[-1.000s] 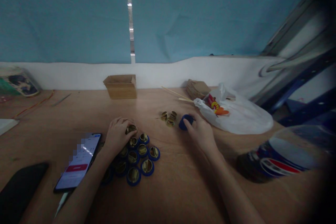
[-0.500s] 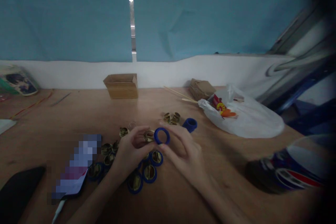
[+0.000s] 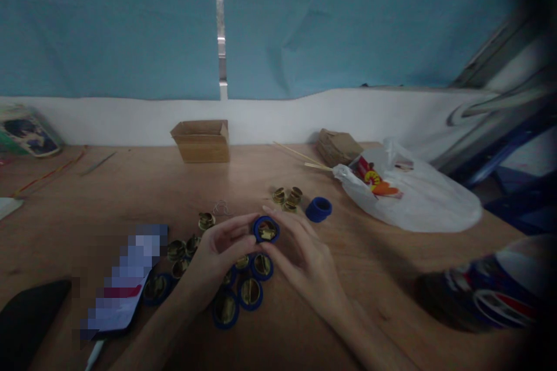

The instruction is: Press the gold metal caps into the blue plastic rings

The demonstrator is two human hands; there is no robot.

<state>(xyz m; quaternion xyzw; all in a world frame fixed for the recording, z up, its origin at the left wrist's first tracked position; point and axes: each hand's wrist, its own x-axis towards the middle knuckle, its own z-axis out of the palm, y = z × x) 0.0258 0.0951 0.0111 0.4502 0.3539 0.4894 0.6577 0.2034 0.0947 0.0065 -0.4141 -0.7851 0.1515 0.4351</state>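
In front of me, my left hand [image 3: 220,250] and my right hand [image 3: 310,255] pinch one blue ring [image 3: 256,231] from both sides. A gold-coloured metal piece [image 3: 267,233] sits inside that ring. Just below it on the table lie several blue rings with gold metal pieces in them [image 3: 250,293], partly covered by my left hand. Loose gold metal pieces [image 3: 176,250] lie left of my left wrist. A small group of gold pieces [image 3: 290,197] and a stack of blue rings [image 3: 319,208] stand beyond my right hand.
A phone [image 3: 130,278] with a white cable and a black object [image 3: 32,313] lie at left. A cardboard box [image 3: 204,144] stands by the wall. At right are a brown package [image 3: 337,148], thin sticks [image 3: 298,153], a white plastic bag [image 3: 426,200] and a Pepsi bottle [image 3: 487,295].
The gold metal piece, held apart in my left hand before, is now within the blue ring. My hands have come closer together, and my left fingertips now touch the ring.
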